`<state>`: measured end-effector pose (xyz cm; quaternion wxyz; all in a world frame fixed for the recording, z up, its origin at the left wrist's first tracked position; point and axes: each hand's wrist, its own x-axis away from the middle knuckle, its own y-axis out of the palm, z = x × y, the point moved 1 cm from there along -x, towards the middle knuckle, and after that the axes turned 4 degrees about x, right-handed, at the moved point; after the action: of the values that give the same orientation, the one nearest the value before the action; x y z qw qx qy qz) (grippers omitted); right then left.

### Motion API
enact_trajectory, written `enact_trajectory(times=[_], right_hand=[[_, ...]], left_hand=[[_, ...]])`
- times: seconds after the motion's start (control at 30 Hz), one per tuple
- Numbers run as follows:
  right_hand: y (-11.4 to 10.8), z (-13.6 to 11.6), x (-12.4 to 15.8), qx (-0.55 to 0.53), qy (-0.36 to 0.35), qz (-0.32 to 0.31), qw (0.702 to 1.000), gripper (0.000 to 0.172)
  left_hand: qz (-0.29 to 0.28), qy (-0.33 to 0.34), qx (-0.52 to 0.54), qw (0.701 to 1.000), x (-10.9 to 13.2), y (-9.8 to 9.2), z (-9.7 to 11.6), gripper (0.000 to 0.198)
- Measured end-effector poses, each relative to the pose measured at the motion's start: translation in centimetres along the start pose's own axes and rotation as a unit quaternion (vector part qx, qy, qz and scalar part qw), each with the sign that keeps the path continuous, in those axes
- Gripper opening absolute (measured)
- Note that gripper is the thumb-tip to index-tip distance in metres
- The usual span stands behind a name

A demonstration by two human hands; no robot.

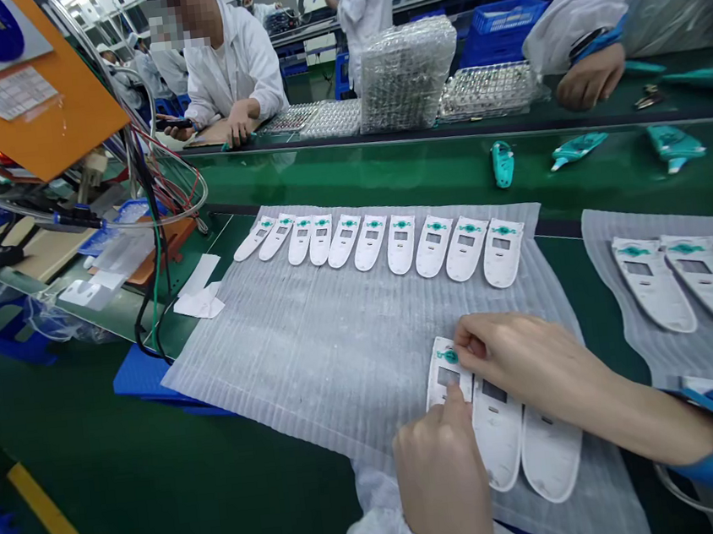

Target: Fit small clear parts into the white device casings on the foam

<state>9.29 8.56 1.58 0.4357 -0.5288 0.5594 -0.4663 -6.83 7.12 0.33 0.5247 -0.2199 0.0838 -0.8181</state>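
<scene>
A white plastic casing (435, 378), with a small window and a teal piece (447, 357) near its top, lies under both hands. The index finger of my left hand (445, 470) presses by its window, the other fingers curled. My right hand (520, 364) is closed in a pinch at the casing's upper right edge, touching beside the teal piece; what is between the fingertips is hidden. Close on the right lie a second casing (499, 447) and a third casing (552, 459), their tops partly covered by my right hand and forearm.
A row of several white casings (401, 245) with teal pieces spans the back of the foam sheet (314, 348). More casings (655, 286) lie on another sheet at right. Teal housings (503, 164) sit on the green belt (346, 166). Cables (153, 237) hang left; co-workers stand across.
</scene>
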Motion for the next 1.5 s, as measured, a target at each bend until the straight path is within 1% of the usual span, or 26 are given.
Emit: enact_trajectory(times=[0.1,0.23,0.33,0.43,0.57,0.63,0.73,0.8,0.93,1.0,1.07,1.13,1.2,1.27,1.33,1.4,1.5], right_hand=[[0.2,0.0,0.1,0.003,0.005,0.000,1.000,0.019],[0.7,0.0,0.2,0.021,0.016,-0.010,1.000,0.018],[1.0,0.0,0.3,0.035,0.004,-0.006,0.999,0.019],[1.0,0.0,0.4,0.082,-0.045,0.029,0.995,0.024],[0.6,0.2,0.9,0.138,-0.139,0.087,0.977,0.029],[0.5,0.3,1.3,0.150,-0.169,0.096,0.969,0.029],[0.7,0.3,1.8,0.161,-0.185,0.093,0.965,0.029],[0.9,0.3,2.1,0.160,-0.189,0.089,0.965,0.030],[1.3,0.5,2.2,0.132,-0.185,0.087,0.970,0.032],[0.9,0.7,2.1,0.094,-0.182,0.081,0.975,0.035],[0.0,1.2,2.0,0.038,-0.175,0.082,0.980,0.037],[-1.0,1.8,1.9,-0.009,-0.157,0.093,0.983,0.036],[-1.7,2.3,2.0,-0.028,-0.140,0.102,0.984,0.034],[-1.8,2.7,2.3,-0.026,-0.147,0.096,0.984,0.032],[-1.3,2.7,2.6,-0.019,-0.171,0.079,0.982,0.032],[-0.5,2.6,2.9,-0.010,-0.188,0.065,0.980,0.034],[0.4,2.2,3.1,0.012,-0.195,0.073,0.978,0.033]], left_hand=[[-0.012,-0.009,-0.015,1.000,-0.1,0.1,-0.1,0.027],[-0.017,-0.017,0.042,0.999,0.0,0.3,-0.1,0.023],[-0.015,-0.024,0.057,0.998,0.2,0.5,-0.1,0.023],[-0.015,-0.035,0.065,0.997,0.2,0.8,-0.2,0.024],[-0.007,-0.031,0.120,0.992,0.1,0.8,-0.3,0.024],[-0.011,-0.032,0.103,0.994,0.1,0.8,-0.3,0.025],[-0.031,-0.044,-0.002,0.999,0.2,0.8,0.0,0.037],[-0.036,-0.046,-0.037,0.998,0.2,0.8,0.1,0.041],[-0.005,-0.027,0.019,0.999,0.2,0.8,0.2,0.036],[-0.001,-0.023,0.017,1.000,0.1,0.6,0.2,0.031],[-0.017,-0.016,-0.015,1.000,0.1,0.2,0.3,0.027],[-0.038,0.002,-0.042,0.998,0.1,-0.4,0.4,0.029],[-0.047,0.024,-0.069,0.996,0.0,-1.0,0.6,0.036],[-0.061,0.034,-0.131,0.989,-0.2,-1.3,0.8,0.040],[-0.090,0.035,-0.223,0.970,-0.4,-1.4,1.0,0.041],[-0.117,0.032,-0.309,0.943,-0.7,-1.2,1.4,0.048],[-0.124,0.037,-0.383,0.915,-1.2,-0.8,2.0,0.059]])
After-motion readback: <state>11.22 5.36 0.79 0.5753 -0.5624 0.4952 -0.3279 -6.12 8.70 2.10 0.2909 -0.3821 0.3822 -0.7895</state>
